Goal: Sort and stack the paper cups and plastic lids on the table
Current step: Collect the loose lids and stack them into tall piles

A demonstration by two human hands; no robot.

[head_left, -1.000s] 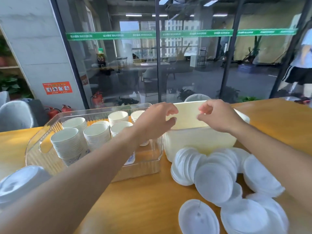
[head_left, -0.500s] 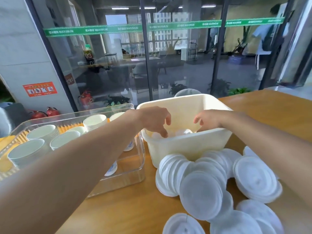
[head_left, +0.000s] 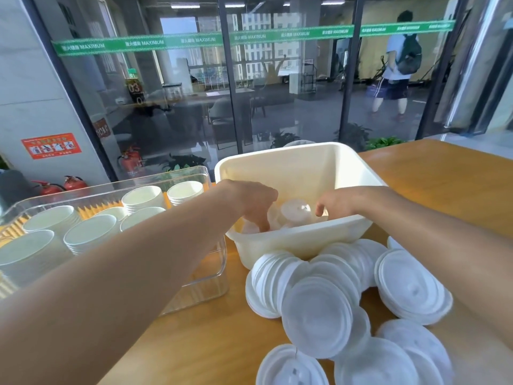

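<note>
Our left hand [head_left: 254,200] and right hand [head_left: 337,202] reach into the tub [head_left: 302,168], curled fingers among lids [head_left: 295,209]; grip unclear.

The open tub [head_left: 301,165] is walled on all sides. Its near side is crowded by loose lids [head_left: 319,309]; a clear bin [head_left: 211,276] stands just left. Bare table [head_left: 444,176] lies right.
</note>
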